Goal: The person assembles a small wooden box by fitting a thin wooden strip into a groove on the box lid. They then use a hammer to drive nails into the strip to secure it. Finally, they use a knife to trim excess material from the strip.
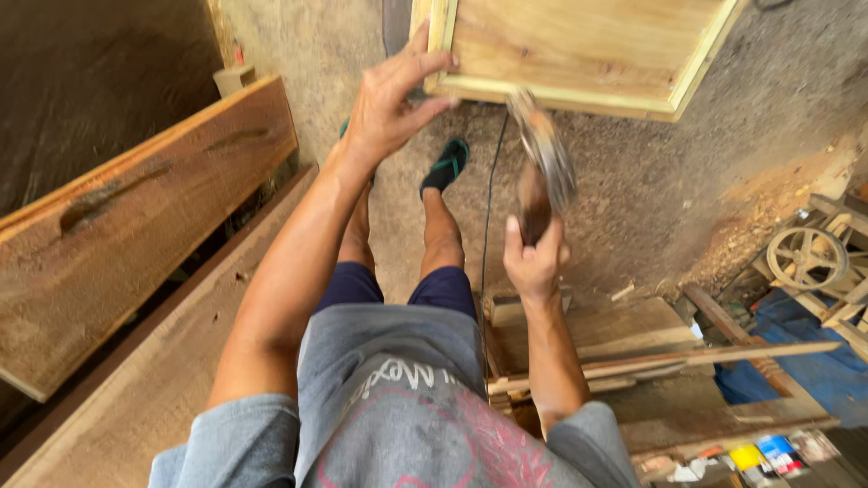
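My left hand (391, 101) is spread against the bottom left corner of a pale wooden frame with a panel (579, 50), fingers on its edge. My right hand (533, 258) grips the brown wooden handle of a hammer (541, 163). The hammer's head is blurred with motion just below the frame's lower edge. My legs and a foot in a green sandal (446, 165) stand on the dusty ground below.
Thick reddish planks (136, 226) lean at the left. A thin black cable (488, 226) runs down the ground. Wood offcuts and strips (669, 361) lie at the right, beside a metal wheel (806, 258), blue sheeting (805, 375) and small colourful packets (759, 456).
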